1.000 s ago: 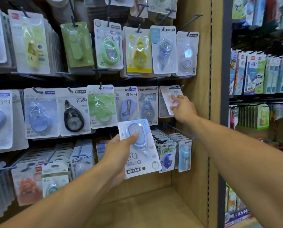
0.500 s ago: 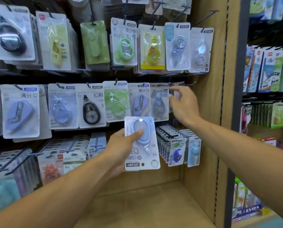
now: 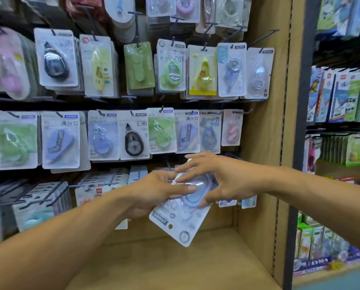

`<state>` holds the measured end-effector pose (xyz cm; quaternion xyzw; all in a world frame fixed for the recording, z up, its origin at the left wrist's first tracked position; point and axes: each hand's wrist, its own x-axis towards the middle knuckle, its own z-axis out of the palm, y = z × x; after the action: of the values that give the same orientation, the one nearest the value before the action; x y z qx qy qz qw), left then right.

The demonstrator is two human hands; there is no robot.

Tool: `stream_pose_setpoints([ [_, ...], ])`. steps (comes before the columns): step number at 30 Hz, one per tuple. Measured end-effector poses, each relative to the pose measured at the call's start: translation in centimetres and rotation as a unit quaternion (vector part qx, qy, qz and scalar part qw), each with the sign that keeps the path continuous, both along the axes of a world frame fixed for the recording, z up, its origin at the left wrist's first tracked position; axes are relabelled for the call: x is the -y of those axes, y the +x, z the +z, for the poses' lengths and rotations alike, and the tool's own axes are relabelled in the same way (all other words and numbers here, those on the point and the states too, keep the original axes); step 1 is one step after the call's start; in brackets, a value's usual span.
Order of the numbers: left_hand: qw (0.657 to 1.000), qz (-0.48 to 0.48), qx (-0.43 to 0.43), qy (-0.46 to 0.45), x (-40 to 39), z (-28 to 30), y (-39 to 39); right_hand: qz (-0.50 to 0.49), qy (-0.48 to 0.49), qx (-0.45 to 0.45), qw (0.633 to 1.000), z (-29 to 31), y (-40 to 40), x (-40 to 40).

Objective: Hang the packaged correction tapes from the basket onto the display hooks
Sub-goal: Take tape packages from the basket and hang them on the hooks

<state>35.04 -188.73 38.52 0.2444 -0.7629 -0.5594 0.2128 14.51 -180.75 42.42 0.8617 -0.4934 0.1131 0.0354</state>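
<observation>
Centrally, just below the middle of the frame, two bare hands meet over one packaged correction tape [image 3: 180, 218]. It is a white card with a clear blister holding a pale blue, oval dispenser, and it is tilted, its lower corner pointing down toward the wooden shelf [image 3: 170, 266] at the bottom of the frame.

From the lower left comes the left hand [image 3: 154, 191], which grips the package: its thumb lies across the front of the blister and its fingers curl behind the card's upper left edge. From the right edge comes the right hand [image 3: 225, 178], its fingers spread and bent around the blister from the right. The index finger reaches toward the card's top edge and the thumb touches the blister's lower rim. The picture is blurred there, so how firmly the right hand holds cannot be told.

Behind the hands, a wall of display hooks [image 3: 245, 111] carries rows of other packaged correction tapes in green, yellow, blue, black and pink. In the middle row, a pink one [image 3: 232, 128] hangs at the right end, just above the right hand. A wooden side panel [image 3: 265, 143] closes the display on the right, and beyond it, at the right edge, further shelves hold colourful boxes [image 3: 340, 95].
</observation>
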Motion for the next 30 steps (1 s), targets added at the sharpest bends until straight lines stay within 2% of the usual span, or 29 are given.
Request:
stream_pose_setpoints([
  [5, 1.000, 0.004, -0.003, -0.009, -1.3, 0.7, 1.1, 0.001, -0.044, 0.001, 0.999, 0.2, 0.6, -1.1],
  [9, 0.998, 0.035, -0.051, 0.011, -0.8, 1.3, 2.5, -0.031, -0.159, -0.011, 0.987, -0.3, 0.5, -1.6],
  [15, 0.968, 0.108, -0.192, 0.118, -0.5, 1.4, 4.0, -0.133, -0.309, 0.153, 0.929, -3.6, 1.0, -1.5],
  [19, 0.955, 0.174, -0.222, 0.096, -0.7, 1.0, 3.2, -0.132, -0.299, 0.204, 0.923, -6.6, 2.1, -1.5],
  [21, 0.949, 0.193, -0.234, 0.082, -0.7, 1.1, 2.7, -0.124, -0.327, 0.163, 0.922, -7.6, 2.3, -1.8],
  [24, 0.949, 0.193, -0.239, 0.071, -0.7, 1.3, 1.5, -0.113, -0.410, 0.092, 0.900, -8.6, 2.2, -1.9],
  [26, 0.948, 0.196, -0.242, 0.061, -0.4, 1.4, 0.1, -0.099, -0.426, 0.122, 0.891, -9.0, 1.7, -1.6],
  [30, 0.946, 0.192, -0.253, 0.066, 0.0, 1.6, -3.8, -0.138, -0.372, 0.231, 0.888, -9.4, -0.2, -0.6],
])
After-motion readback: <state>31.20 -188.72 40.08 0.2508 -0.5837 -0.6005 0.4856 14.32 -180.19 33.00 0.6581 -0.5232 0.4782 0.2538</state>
